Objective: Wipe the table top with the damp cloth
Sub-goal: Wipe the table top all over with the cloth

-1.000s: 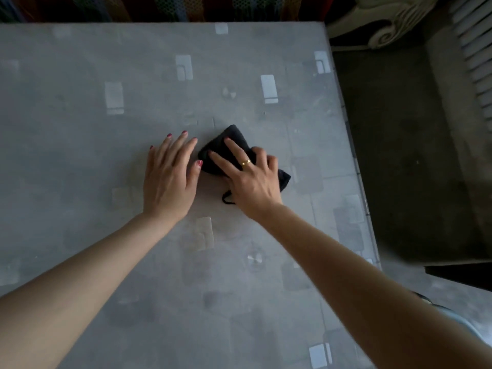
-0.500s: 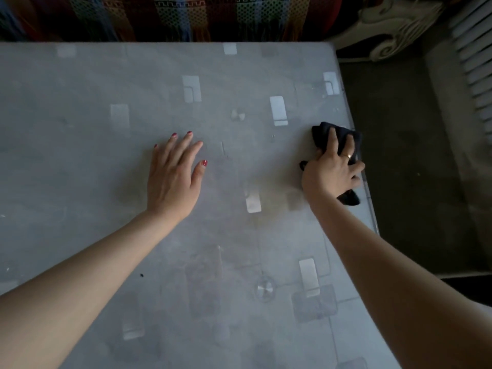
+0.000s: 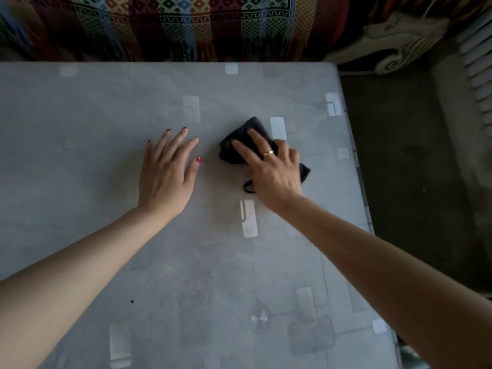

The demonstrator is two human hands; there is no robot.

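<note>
A dark bunched cloth (image 3: 234, 151) lies on the grey table top (image 3: 80, 123), right of the middle. My right hand (image 3: 271, 171) presses down on it with fingers spread and mostly straight, covering most of the cloth; a loop of it sticks out near my wrist. My left hand (image 3: 167, 171) rests flat on the table just left of the cloth, fingers straight, holding nothing.
The table's right edge (image 3: 356, 166) drops to a dark floor (image 3: 415, 169). Beyond the far edge hangs a striped patterned blanket (image 3: 186, 25). A white carved furniture piece (image 3: 391, 41) and a ribbed radiator (image 3: 479, 62) stand at the upper right.
My right hand has swept the cloth left from the table's right edge back toward the middle, close to my left hand. The left hand has stayed flat in place.
</note>
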